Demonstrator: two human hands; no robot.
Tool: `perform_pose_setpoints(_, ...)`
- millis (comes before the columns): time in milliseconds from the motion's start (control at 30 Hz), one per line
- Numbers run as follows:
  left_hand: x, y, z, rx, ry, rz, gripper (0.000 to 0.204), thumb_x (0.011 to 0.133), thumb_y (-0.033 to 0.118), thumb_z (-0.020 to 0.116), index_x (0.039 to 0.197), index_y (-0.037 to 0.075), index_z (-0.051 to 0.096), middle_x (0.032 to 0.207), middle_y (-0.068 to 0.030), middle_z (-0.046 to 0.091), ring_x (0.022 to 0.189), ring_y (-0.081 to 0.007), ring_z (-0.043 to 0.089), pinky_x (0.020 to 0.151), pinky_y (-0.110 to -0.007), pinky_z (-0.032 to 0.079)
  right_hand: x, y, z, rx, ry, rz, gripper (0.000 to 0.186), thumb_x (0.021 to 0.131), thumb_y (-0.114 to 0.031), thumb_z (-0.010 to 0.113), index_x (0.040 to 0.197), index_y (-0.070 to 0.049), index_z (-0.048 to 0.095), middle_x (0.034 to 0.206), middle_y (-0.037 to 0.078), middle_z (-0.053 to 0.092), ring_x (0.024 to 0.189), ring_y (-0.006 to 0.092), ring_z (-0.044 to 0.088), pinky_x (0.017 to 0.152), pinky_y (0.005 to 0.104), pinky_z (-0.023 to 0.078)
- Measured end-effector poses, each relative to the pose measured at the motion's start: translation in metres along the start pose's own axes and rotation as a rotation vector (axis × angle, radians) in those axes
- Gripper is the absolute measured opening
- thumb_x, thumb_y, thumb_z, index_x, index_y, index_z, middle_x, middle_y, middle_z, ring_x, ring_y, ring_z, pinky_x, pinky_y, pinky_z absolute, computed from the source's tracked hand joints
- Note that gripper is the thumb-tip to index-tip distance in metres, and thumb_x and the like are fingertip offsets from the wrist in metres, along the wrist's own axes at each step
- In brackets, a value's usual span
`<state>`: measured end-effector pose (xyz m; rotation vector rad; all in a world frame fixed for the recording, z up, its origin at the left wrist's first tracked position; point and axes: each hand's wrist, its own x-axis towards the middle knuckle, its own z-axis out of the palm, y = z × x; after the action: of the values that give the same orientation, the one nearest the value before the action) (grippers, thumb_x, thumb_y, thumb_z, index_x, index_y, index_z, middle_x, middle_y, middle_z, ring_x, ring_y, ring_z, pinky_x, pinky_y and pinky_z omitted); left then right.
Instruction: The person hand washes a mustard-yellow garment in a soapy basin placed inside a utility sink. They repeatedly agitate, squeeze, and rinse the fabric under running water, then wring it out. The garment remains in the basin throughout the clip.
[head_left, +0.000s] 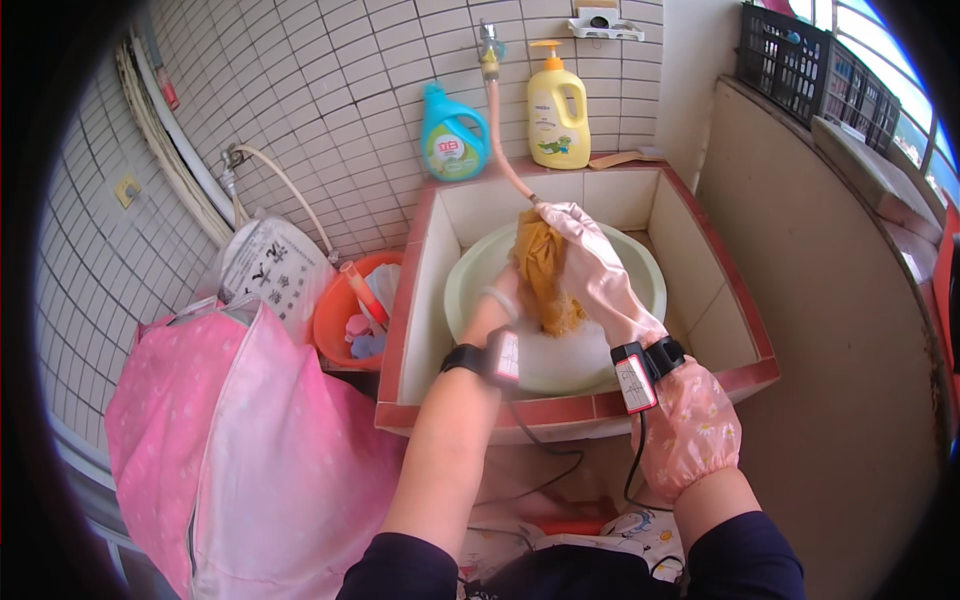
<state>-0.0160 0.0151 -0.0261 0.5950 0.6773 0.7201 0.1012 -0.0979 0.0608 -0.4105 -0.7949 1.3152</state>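
Note:
A wet mustard-yellow cloth (548,275) hangs bunched over a pale green basin (640,262) of soapy water inside a tiled sink. My right hand (580,235), in a long pink rubber glove, grips the top of the cloth and lifts it. My left hand (503,300) is bare and sits against the cloth's left side, low in the basin; its fingers are mostly hidden behind the cloth. Both wrists carry black straps with white tags.
The tiled sink (700,375) has a red rim. A hose (497,140) runs from the wall tap down to the basin. Blue (452,135) and yellow (558,115) detergent bottles stand on the back ledge. An orange bucket (340,310) and a pink cover (230,440) sit left.

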Motion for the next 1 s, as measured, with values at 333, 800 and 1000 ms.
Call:
perform_pose_setpoints(333, 0.036, -0.011, -0.030, 0.232, -0.229, 0.412, 0.047, 0.106, 0.045, 0.042, 0.138, 0.011, 0.055, 0.136, -0.0094, 0.061, 0.128, -0.0268, 0.056, 0.108, -0.042, 0.046, 0.009, 0.035, 0.029, -1.344, 0.181, 0.047, 0.049, 0.091, -0.038, 0.066, 0.125, -0.002, 0.063, 0.108, 0.021, 0.072, 0.108, 0.0334, 0.069, 0.095, 0.0424, 0.051)
perform_pose_setpoints(800, -0.020, 0.008, 0.032, 0.300, -0.007, 0.175, 0.059, 0.099, 0.050, 0.063, 0.136, 0.005, 0.058, 0.126, -0.0071, 0.066, 0.114, -0.0208, 0.065, 0.097, -0.037, 0.052, -0.008, -0.009, -0.036, -0.458, 0.176, 0.146, 0.076, 0.086, -0.048, 0.079, 0.143, -0.007, 0.053, 0.119, 0.006, 0.067, 0.116, 0.0147, 0.054, 0.106, 0.0350, 0.034)
perform_pose_setpoints(1000, 0.013, 0.017, -0.003, 0.603, -0.024, 0.296, 0.048, 0.095, 0.042, 0.071, 0.118, 0.000, 0.068, 0.115, -0.0072, 0.071, 0.101, -0.0142, 0.067, 0.087, -0.028, 0.053, -0.013, -0.011, -0.043, -0.581, 0.189, 0.127, 0.047, 0.087, -0.029, 0.077, 0.124, -0.001, 0.067, 0.110, 0.005, 0.071, 0.110, 0.0151, 0.060, 0.102, 0.0320, 0.041)
